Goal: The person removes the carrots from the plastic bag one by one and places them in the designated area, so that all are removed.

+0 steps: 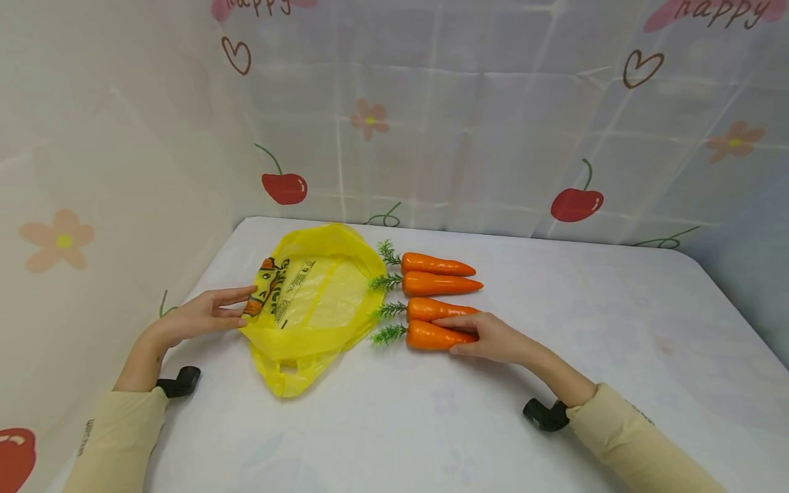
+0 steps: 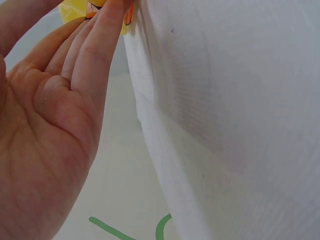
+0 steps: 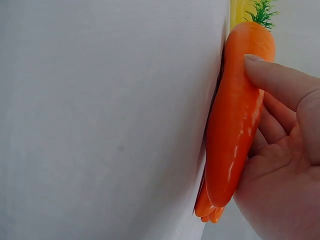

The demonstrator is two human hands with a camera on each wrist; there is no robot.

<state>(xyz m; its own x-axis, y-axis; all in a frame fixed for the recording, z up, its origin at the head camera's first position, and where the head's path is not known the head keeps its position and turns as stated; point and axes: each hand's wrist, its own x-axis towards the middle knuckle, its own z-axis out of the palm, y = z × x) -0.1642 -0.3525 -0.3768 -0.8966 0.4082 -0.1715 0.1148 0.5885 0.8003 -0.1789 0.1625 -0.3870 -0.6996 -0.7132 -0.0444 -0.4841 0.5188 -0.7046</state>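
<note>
A yellow plastic bag lies spread on the table, its mouth toward the carrots. My left hand holds its printed left edge between the fingers and thumb. In the left wrist view, the fingers of my left hand reach to a bit of the bag; their tips are partly hidden. My right hand grips the nearest carrot, thumb on the near side and fingers on the far side. The right wrist view shows this carrot lying along the tabletop, my thumb pressed on its thick end.
More orange carrots with green tops lie in a row behind the gripped one: a middle carrot, another carrot and the farthest carrot. Their leaves touch or overlap the bag's right rim. A white cloth covers the table; printed curtains hang behind it.
</note>
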